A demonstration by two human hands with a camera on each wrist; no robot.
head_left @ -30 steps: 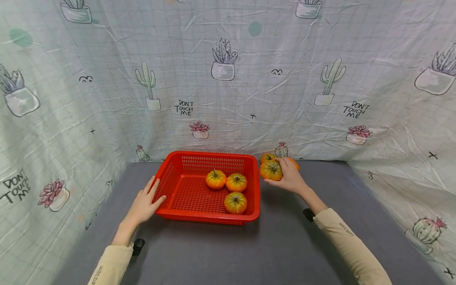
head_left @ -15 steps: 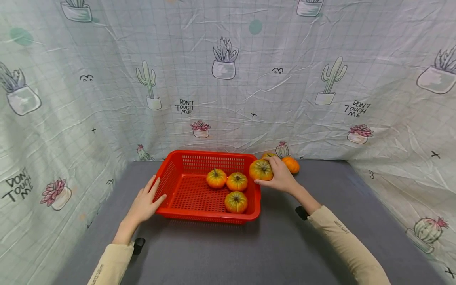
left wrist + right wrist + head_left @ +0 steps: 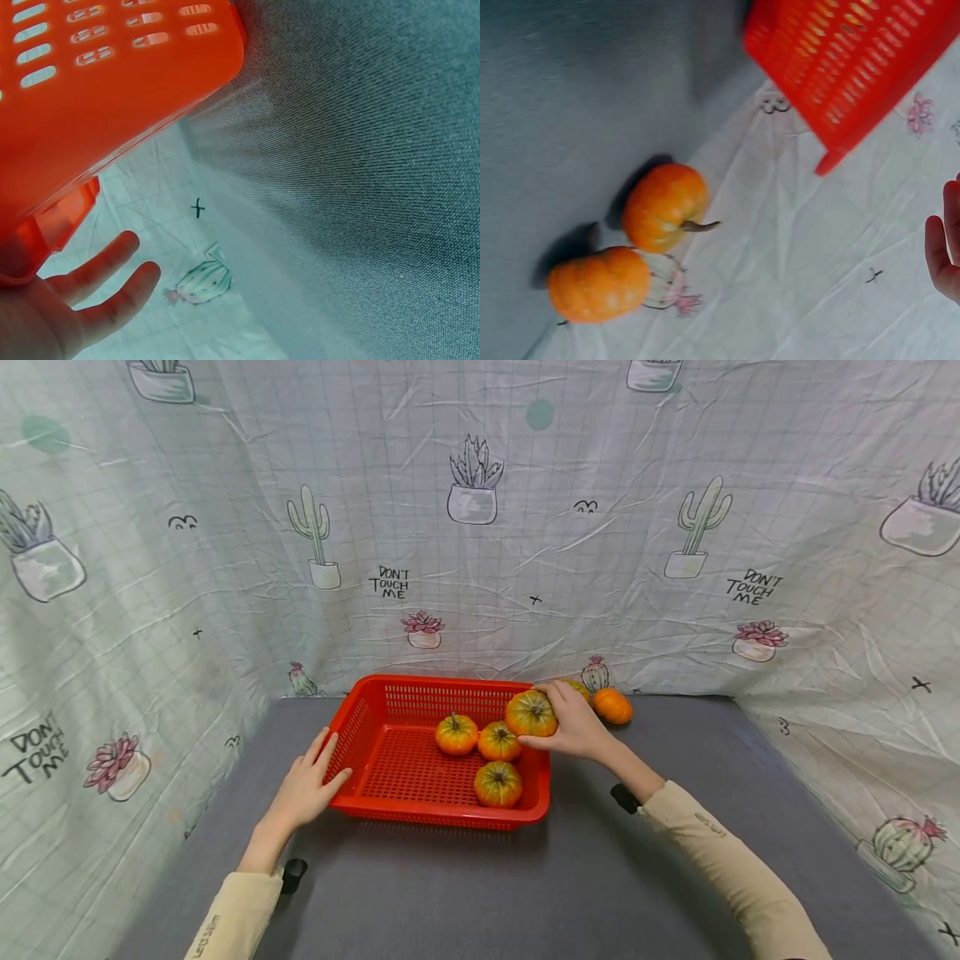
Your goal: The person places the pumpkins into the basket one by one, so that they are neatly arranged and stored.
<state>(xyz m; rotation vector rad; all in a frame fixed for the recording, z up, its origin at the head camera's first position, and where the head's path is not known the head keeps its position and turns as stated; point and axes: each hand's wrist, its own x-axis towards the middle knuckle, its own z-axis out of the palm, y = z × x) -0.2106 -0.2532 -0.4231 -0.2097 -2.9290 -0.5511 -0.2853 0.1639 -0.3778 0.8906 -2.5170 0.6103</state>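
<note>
My right hand grips a small orange-and-green pumpkin over the right side of a red plastic basket. Its fingers and thumb span the pumpkin, which overlaps one pumpkin inside. Two more lie in the basket, one with an upright stem and one near the front right corner. At the basket's left rim rests my left hand, fingers extended along it. The left wrist view shows its relaxed fingers beside the basket wall. Only fingertips of the right hand show in the right wrist view.
Two pumpkins stand behind the basket's right side by the curtain: one in plain sight, the other partly behind my right hand. The right wrist view shows both whole. A plant-printed curtain borders the grey table at back and sides.
My right hand has carried the pumpkin leftward, from outside the basket's right rim to over its inside. The left hand has stayed at the left rim.
</note>
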